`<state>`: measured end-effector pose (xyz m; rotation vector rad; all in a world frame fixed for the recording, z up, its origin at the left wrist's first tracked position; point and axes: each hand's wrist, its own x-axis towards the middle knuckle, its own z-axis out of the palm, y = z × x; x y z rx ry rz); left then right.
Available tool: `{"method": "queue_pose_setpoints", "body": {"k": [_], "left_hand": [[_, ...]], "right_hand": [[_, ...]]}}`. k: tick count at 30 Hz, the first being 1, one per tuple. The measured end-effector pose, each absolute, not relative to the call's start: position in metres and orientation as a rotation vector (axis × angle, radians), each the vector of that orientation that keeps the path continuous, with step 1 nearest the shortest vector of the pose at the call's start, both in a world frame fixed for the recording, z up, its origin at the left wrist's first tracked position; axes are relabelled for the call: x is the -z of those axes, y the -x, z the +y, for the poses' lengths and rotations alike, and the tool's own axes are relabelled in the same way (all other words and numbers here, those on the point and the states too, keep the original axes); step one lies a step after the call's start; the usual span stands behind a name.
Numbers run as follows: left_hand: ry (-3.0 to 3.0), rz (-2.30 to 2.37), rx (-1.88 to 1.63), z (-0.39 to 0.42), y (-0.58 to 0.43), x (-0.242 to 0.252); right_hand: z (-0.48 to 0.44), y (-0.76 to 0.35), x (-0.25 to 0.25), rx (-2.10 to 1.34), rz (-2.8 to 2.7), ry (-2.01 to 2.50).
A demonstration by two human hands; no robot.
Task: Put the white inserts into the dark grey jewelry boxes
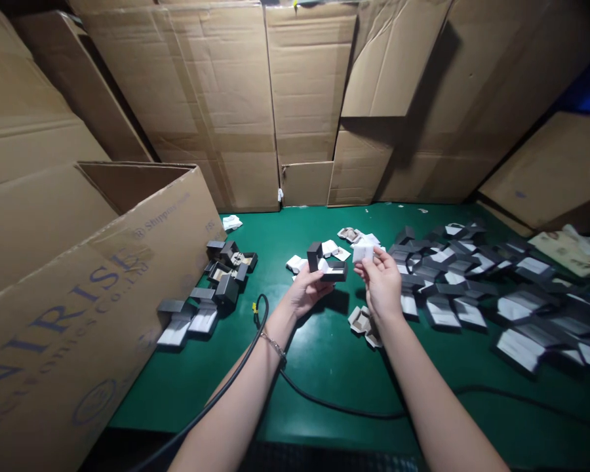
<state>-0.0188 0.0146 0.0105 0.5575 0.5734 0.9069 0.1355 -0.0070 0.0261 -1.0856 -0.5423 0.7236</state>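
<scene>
In the head view, my left hand (305,293) has its thumb and fingers closed around the near side of a black box (335,275), lid standing up. It is above the middle of the green table (334,357), between the near and far edges. My right hand (384,280) pinches a small white piece (362,254) between thumb and fingertips, just beside the box.

The box looks light and stiff, probably smooth; I judge its base walls the safest hold, since the raised lid might strain at its hinge. The white piece seems very light and easily creased, so an edge pinch suits it.

More black boxes (442,262) crowd toward the table's right edge. On the carton (128,282) at the left edge I read "VIRISE", "Shipping" and "Co., Ltd"; marks on the white piece are too small to read.
</scene>
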Motion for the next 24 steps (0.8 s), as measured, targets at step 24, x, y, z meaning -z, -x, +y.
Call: {"method": "queue_pose_setpoints", "body": {"k": [24], "left_hand": [[-0.347,0.587,-0.784,0.013,0.015,-0.016]], "right_hand": [[-0.030,-0.120,-0.036,-0.403,-1.151,1.286]]}}
